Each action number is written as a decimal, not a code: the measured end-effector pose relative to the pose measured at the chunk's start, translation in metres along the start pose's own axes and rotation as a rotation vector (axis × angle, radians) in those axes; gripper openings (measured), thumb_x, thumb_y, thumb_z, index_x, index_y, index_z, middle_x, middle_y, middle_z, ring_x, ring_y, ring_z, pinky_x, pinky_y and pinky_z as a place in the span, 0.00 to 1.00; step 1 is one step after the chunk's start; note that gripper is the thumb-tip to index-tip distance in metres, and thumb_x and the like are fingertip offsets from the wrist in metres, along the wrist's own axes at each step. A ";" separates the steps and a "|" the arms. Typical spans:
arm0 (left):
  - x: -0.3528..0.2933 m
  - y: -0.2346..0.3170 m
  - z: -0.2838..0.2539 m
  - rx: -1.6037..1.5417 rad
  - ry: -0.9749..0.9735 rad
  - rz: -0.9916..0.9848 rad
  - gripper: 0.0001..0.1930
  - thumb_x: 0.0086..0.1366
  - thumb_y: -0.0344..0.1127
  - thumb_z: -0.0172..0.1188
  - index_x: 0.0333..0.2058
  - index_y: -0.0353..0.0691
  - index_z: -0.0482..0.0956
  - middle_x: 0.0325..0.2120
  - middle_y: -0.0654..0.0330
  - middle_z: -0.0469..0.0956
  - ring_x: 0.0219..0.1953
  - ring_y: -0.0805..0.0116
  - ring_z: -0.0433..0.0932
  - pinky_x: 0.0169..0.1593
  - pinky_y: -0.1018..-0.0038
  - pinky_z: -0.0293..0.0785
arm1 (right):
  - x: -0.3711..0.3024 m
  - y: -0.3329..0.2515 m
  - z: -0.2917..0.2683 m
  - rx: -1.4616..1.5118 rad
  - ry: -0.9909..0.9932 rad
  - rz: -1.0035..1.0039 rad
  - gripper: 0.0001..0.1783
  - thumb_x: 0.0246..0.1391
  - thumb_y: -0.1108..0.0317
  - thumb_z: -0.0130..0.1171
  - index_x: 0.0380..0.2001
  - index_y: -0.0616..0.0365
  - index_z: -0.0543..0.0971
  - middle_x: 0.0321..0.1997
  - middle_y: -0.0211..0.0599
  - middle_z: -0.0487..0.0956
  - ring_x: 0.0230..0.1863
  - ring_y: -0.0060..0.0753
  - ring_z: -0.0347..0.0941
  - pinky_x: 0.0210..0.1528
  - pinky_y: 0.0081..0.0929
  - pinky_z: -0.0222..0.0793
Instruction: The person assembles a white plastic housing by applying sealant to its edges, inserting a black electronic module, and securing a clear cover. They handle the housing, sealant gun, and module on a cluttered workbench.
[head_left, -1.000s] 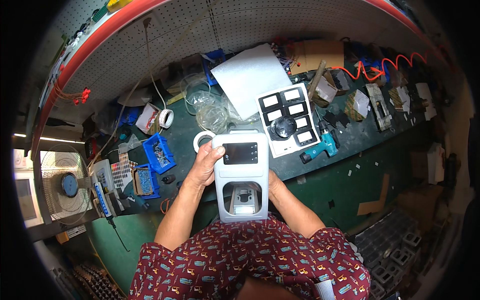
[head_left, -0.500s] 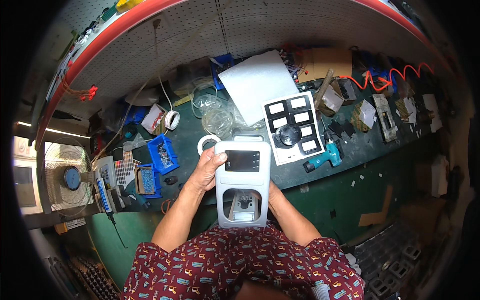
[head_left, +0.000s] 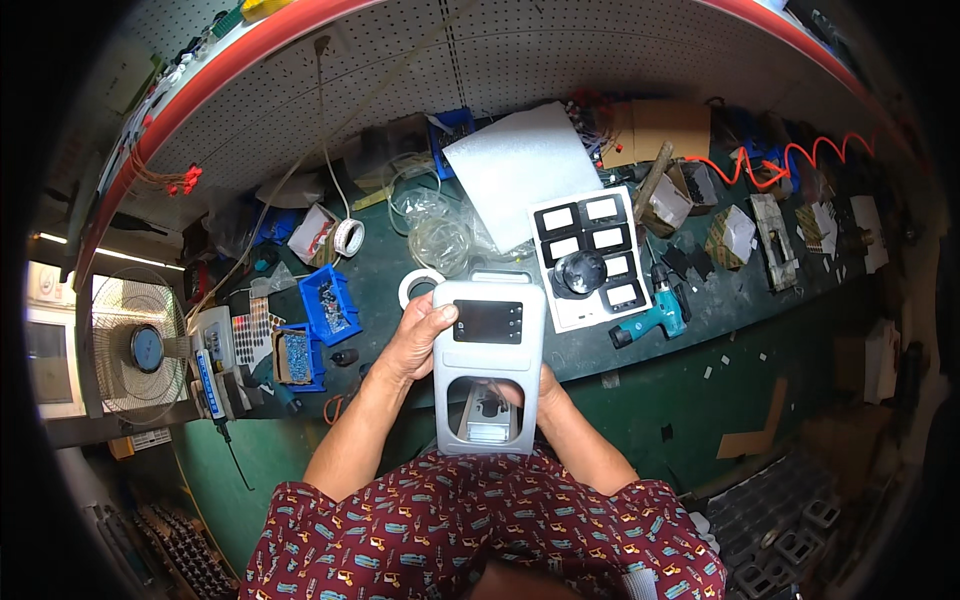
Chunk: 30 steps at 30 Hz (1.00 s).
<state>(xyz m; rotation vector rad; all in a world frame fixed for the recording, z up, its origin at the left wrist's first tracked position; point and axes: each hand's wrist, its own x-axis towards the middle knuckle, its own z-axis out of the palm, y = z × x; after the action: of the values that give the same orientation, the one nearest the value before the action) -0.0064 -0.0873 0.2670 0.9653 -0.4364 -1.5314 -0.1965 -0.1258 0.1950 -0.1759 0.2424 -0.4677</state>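
Upright in front of my chest is a light grey device housing (head_left: 489,362), with a dark rectangular panel (head_left: 488,322) near its top and a large rounded opening below. My left hand (head_left: 410,340) is closed on its upper left edge, thumb on the front face beside the panel. On the right edge rests my right hand (head_left: 549,392), mostly hidden behind the housing; part of its fingers shows through the opening. Also inside the opening is a metal part (head_left: 489,415) with a dark cutout. Just beyond my left hand lies a white tape roll (head_left: 420,287).
The green workbench (head_left: 385,262) holds a white tray of black framed parts (head_left: 562,219), a black round object (head_left: 581,272) on it, and a teal cordless drill (head_left: 655,318). Blue bins (head_left: 330,306) stand left, near a fan (head_left: 143,348). An orange coiled hose (head_left: 760,172) hangs at the back right.
My right hand has shifted up slightly along the housing's right side, and its fingers now show inside the opening. The left hand keeps its hold; the whole view has moved slightly.
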 end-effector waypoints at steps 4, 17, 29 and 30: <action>-0.001 0.001 0.000 0.004 0.005 0.007 0.26 0.63 0.41 0.67 0.53 0.29 0.74 0.45 0.55 0.81 0.45 0.69 0.82 0.51 0.70 0.81 | -0.017 -0.017 0.015 0.228 -0.003 0.040 0.33 0.59 0.50 0.63 0.60 0.61 0.72 0.55 0.42 0.77 0.57 0.41 0.76 0.55 0.36 0.75; 0.007 -0.005 -0.007 0.010 -0.013 -0.011 0.29 0.63 0.43 0.67 0.56 0.30 0.71 0.46 0.54 0.80 0.46 0.68 0.81 0.52 0.70 0.80 | -0.028 -0.040 0.047 -0.243 0.055 -0.123 0.41 0.49 0.64 0.72 0.63 0.67 0.65 0.55 0.46 0.77 0.55 0.35 0.77 0.59 0.33 0.74; 0.010 -0.007 -0.008 -0.024 -0.083 0.013 0.28 0.63 0.44 0.69 0.54 0.31 0.73 0.46 0.55 0.80 0.46 0.69 0.81 0.51 0.71 0.80 | -0.026 -0.058 0.046 -0.403 0.120 0.002 0.33 0.51 0.70 0.70 0.60 0.67 0.70 0.53 0.43 0.80 0.52 0.34 0.79 0.58 0.33 0.75; 0.010 -0.007 -0.009 -0.023 -0.085 0.012 0.28 0.63 0.44 0.68 0.55 0.31 0.73 0.46 0.55 0.80 0.46 0.69 0.81 0.51 0.71 0.80 | -0.025 -0.058 0.046 -0.406 0.123 0.013 0.33 0.51 0.70 0.70 0.60 0.67 0.70 0.54 0.44 0.80 0.53 0.35 0.79 0.58 0.34 0.75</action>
<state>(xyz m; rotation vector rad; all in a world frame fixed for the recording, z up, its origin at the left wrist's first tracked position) -0.0032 -0.0927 0.2536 0.8813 -0.4828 -1.5678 -0.2303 -0.1595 0.2566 -0.5427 0.4583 -0.4127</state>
